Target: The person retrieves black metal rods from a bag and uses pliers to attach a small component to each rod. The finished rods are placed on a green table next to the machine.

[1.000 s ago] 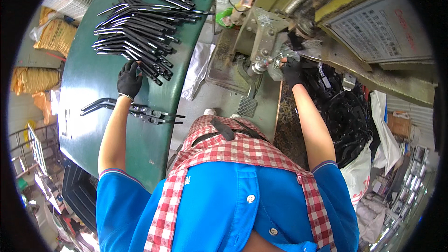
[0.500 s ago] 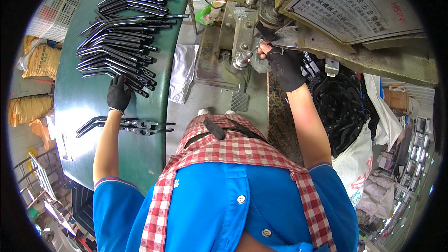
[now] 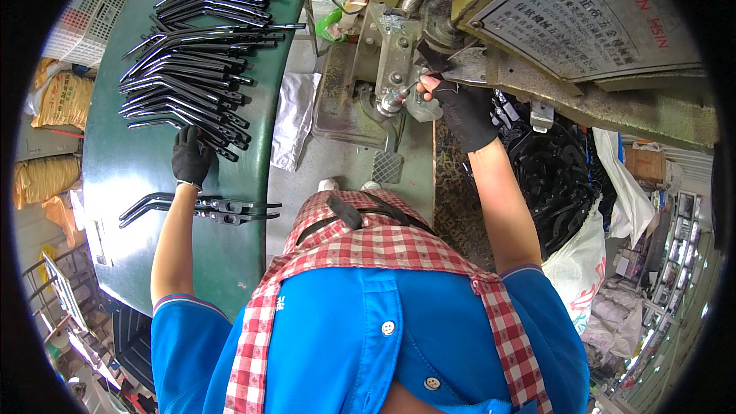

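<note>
My left hand (image 3: 190,157), in a black glove, lies at the near end of a row of glossy black bent bars (image 3: 180,80) on the green table. Its fingers are closed over the nearest bar (image 3: 165,122). Closer to me, a separate pair of bent bars with black joining pieces (image 3: 222,210) lies across the table. My right hand (image 3: 462,113), in a black glove with bare fingertips, is up at the press tooling (image 3: 400,57). Thumb and finger pinch a thin rod-like piece (image 3: 410,87) beside a round metal fitting (image 3: 391,102); its far end is hard to see.
The green table (image 3: 115,184) stands left. A machine body with a metal plate (image 3: 567,15) overhangs the right. Below the tooling is a foot pedal (image 3: 387,167). White sacking (image 3: 571,268) holds black parts (image 3: 556,176) beside my right arm. A silvery sheet (image 3: 294,119) lies on the floor.
The whole view has shifted slightly to the left. Both hands stay beside the same things, with little visible movement of their own.
</note>
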Available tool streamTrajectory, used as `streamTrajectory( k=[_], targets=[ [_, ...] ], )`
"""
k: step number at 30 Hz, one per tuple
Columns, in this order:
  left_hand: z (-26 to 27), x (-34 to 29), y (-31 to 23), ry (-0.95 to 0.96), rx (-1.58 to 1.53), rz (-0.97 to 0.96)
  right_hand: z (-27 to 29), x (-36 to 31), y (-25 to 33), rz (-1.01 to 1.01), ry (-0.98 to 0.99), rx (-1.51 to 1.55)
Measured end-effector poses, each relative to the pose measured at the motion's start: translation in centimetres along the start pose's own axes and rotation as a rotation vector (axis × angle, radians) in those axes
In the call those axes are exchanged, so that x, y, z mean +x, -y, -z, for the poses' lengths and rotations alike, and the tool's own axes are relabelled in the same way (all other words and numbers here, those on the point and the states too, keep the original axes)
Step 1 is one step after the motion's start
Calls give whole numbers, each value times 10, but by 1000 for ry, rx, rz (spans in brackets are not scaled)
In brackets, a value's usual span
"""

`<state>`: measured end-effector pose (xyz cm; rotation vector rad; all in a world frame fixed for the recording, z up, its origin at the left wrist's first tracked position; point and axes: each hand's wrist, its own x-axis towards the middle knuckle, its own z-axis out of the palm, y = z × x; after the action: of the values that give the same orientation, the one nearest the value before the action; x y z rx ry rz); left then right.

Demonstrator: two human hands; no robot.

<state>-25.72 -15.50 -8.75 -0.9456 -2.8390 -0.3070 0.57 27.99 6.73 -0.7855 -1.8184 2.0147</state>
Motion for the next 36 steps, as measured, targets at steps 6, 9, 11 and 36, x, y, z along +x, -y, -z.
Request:
streamTrajectory(
  k=[6,9,11,36],
  targets=[
    [-2,-3,-3,-16,-7,23,3,3,-8,18,-20,-9],
    [0,-2,-5,-18,-3,1,22,25,-41,142,-30,-174],
    [-1,2,2,-4,-8,-52,57,60,-93,199,-41,-443],
    [55,19,-75,-1,-313,-386,239,-35,-31,399,-1047,-838]
  ],
)
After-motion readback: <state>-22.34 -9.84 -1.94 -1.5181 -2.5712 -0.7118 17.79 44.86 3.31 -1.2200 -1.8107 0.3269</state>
